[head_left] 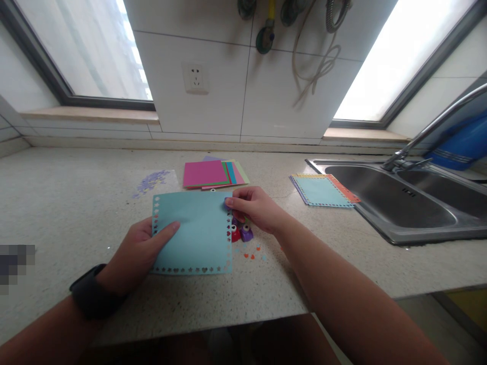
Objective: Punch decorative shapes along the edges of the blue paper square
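A light blue sheet of paper [198, 223] is held up over the counter by my left hand [142, 246], thumb on its face and fingers behind. Small star and heart holes run along its left, bottom and right edges. At the upper right edge, my right hand [254, 205] is closed on a small purple paper punch [227, 202], mostly hidden by the fingers and the paper. Below that hand stand a red punch [235, 234] and another purple punch [246, 233], both with googly eyes. Several orange paper cutouts [252, 256] lie nearby.
Coloured paper [203, 173] is stacked behind the sheet, beside a patch of purple cutouts [152, 182]. To the right lies a pile of hole-edged sheets [321, 190], touching the rim of the steel sink [375, 223]. A faucet [414, 139] rises behind the basins.
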`<state>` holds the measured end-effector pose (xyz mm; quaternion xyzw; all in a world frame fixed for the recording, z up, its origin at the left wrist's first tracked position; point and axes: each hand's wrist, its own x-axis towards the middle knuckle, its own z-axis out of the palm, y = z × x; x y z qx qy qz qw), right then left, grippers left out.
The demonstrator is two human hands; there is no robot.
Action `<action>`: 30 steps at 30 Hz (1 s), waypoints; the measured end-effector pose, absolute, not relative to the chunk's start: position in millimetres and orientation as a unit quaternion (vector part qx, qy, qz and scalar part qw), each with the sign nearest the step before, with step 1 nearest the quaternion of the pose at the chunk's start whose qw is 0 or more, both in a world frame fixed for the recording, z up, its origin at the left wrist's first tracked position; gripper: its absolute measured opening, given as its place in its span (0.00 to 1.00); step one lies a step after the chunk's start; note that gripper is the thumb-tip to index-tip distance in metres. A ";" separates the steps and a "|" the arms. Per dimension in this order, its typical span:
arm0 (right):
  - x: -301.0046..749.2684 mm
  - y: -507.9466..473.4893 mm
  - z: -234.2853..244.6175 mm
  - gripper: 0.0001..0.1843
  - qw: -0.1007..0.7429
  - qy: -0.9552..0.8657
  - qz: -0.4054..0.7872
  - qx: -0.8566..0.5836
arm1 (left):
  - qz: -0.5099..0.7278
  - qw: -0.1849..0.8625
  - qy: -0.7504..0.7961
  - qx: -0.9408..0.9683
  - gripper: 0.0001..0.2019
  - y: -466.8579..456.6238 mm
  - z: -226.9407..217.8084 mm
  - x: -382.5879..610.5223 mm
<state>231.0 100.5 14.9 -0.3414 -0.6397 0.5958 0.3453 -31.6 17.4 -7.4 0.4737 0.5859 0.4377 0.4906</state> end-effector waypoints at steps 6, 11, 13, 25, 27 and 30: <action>231.1 101.0 13.9 0.20 0.344 -0.639 0.599 -0.338 | 0.438 0.496 0.589 0.463 0.20 17.3 -4.8 -30.1; 231.4 100.7 14.6 0.19 0.346 -0.640 0.600 -0.333 | 0.438 0.498 0.586 0.465 0.21 18.6 -6.0 -29.6; 231.5 100.6 14.8 0.19 0.346 -0.641 0.598 -0.333 | 0.437 0.499 0.587 0.464 0.21 18.6 -6.2 -29.6; 231.0 99.1 16.2 0.20 0.347 -0.644 0.591 -0.340 | 0.431 0.499 0.591 0.465 0.22 17.7 -8.5 -31.4; 230.9 98.7 16.7 0.19 0.350 -0.644 0.591 -0.338 | 0.432 0.498 0.589 0.468 0.22 18.2 -8.0 -31.1; 230.3 97.7 17.6 0.19 0.359 -0.641 0.588 -0.338 | 0.426 0.491 0.592 0.476 0.22 17.8 -4.7 -29.8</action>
